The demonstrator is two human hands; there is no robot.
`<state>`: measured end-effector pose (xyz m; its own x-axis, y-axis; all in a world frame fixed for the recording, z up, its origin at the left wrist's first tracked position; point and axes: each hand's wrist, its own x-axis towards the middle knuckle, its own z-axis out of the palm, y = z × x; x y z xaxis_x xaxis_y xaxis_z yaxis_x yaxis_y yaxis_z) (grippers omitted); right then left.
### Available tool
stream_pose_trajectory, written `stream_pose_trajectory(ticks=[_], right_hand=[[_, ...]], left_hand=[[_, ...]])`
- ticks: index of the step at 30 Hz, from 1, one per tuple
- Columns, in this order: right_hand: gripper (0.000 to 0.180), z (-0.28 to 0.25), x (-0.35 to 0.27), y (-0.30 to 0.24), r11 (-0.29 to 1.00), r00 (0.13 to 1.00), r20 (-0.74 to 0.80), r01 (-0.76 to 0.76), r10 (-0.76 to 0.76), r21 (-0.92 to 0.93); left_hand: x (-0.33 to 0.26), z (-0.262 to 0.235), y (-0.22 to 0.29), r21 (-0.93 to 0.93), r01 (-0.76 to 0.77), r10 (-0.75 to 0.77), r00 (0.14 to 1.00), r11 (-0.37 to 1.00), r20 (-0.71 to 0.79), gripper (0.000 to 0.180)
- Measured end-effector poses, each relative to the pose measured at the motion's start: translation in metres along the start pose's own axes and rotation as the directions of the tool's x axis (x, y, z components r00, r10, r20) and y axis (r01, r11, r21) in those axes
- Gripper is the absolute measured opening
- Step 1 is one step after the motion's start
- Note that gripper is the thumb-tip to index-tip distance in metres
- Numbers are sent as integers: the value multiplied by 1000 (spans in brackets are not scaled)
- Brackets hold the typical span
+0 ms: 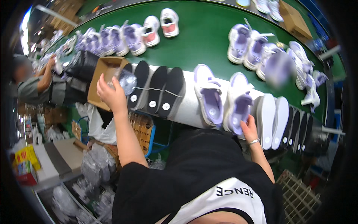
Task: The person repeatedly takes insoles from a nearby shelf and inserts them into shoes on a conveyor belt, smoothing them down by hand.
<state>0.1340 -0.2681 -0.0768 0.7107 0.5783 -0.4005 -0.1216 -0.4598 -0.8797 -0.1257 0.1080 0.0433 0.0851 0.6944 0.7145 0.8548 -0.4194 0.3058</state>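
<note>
A clear, rounded plastic piece (pixel 128 83), which looks like a shoe insert, is in my left hand (pixel 112 95). That hand is raised over the edge of an open cardboard box (pixel 97 84), fingers curved. My right hand (pixel 250 130) grips the heel of a white and lilac shoe (pixel 238 106), with the thumb near its opening. Beside it, to the left, stands a matching shoe (pixel 210 99), toe pointing away from me. Both shoes rest on a pale strip (pixel 188 108) along the near side of the green table.
Black insoles (pixel 158 89) lie left of the shoes; white insoles (pixel 272 121) and more black ones are at right. Rows of shoes (pixel 115 39) stand on the green table (pixel 203 41). A co-worker (pixel 37 82) is at far left. Plastic bags (pixel 97 164) fill bins below.
</note>
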Motion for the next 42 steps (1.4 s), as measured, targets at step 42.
stream_pose_trajectory(ticks=[42], right_hand=[[44, -9, 250, -160, 274, 986, 164, 153, 17, -949]], left_hand=[[-157, 70, 166, -638, 393, 588, 254, 662, 768, 31]])
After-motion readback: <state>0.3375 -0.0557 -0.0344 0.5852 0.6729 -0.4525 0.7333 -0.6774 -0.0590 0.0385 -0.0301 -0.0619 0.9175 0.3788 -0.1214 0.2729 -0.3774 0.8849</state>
